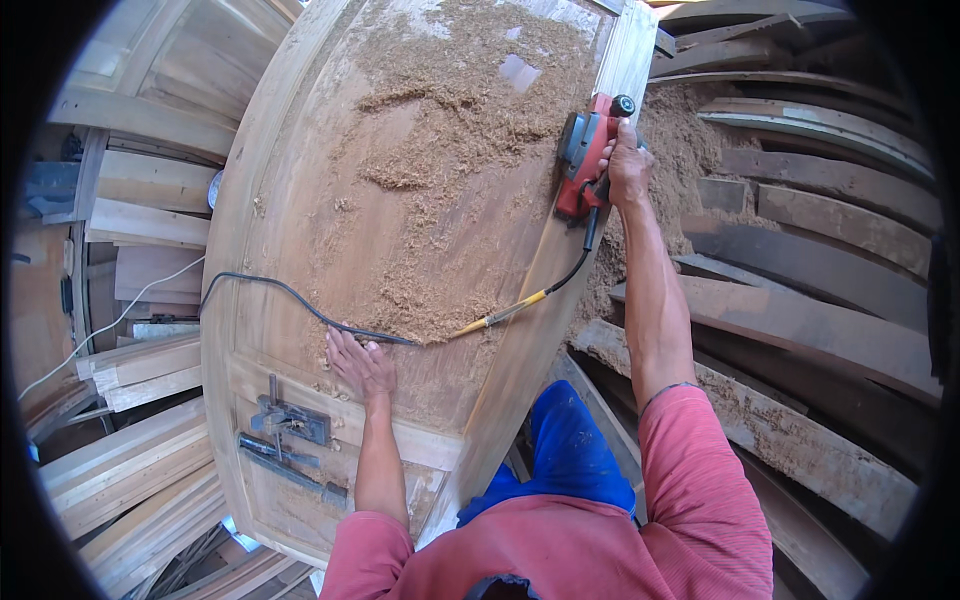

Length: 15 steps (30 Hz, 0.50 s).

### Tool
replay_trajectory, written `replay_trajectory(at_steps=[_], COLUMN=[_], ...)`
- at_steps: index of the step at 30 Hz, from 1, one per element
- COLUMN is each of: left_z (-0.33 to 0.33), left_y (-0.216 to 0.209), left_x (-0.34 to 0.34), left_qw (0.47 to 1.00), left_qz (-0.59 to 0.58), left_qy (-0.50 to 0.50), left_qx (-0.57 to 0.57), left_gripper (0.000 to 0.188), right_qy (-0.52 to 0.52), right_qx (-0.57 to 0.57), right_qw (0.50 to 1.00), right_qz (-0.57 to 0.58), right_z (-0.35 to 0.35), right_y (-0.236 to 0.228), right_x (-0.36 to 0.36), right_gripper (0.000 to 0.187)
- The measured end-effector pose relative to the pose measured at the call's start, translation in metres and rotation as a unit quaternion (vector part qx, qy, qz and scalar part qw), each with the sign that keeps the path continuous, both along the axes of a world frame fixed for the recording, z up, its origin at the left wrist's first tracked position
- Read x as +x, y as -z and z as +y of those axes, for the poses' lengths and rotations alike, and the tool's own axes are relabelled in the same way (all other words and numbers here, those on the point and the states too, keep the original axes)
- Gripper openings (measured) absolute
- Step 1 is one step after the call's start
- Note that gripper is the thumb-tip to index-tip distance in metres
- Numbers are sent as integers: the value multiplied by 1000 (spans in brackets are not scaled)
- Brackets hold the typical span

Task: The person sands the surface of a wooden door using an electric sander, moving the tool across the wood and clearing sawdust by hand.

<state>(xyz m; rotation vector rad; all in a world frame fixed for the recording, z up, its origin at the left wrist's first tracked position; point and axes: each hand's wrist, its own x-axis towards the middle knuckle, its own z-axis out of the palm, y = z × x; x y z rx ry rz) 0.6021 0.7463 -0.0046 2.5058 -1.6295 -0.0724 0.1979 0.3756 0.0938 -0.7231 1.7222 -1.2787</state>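
Note:
My right hand (626, 165) is closed round the handle of a red and grey electric planer (588, 155), which sits on the right edge of a wooden door panel (390, 250). Its dark power cord (290, 292), partly wrapped in yellow (510, 308), runs down and left across the panel. My left hand (362, 362) lies flat on the panel with fingers stretched out, right beside the cord. Heaps of wood shavings (425, 130) cover much of the panel's middle and far part.
A hand plane (290, 418) and a hammer-like tool (290, 468) lie at the panel's near left. Stacked planks (140, 450) stand at left, and more boards (800, 330) lie at right among shavings. A thin white cable (110, 322) hangs at far left.

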Motion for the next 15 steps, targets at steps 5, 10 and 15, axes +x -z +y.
replay_trajectory(at_steps=[5,10,15], left_z=[-3,-8,-13], left_y=[-4,-8,-11], left_x=[-1,-6,-7], left_qw=[1000,999,1000], left_qz=[13,19,-8], left_qy=[3,-6,-9], left_qx=[-27,-27,4], left_gripper=[63,63,65], right_qy=[-2,-3,-3], right_qx=[3,-2,8], right_qw=[1000,999,998], right_qz=[-11,-48,-62], right_z=[-18,-47,-60], right_y=[-7,0,4], right_x=[-2,-18,-26], right_gripper=[51,48,45])
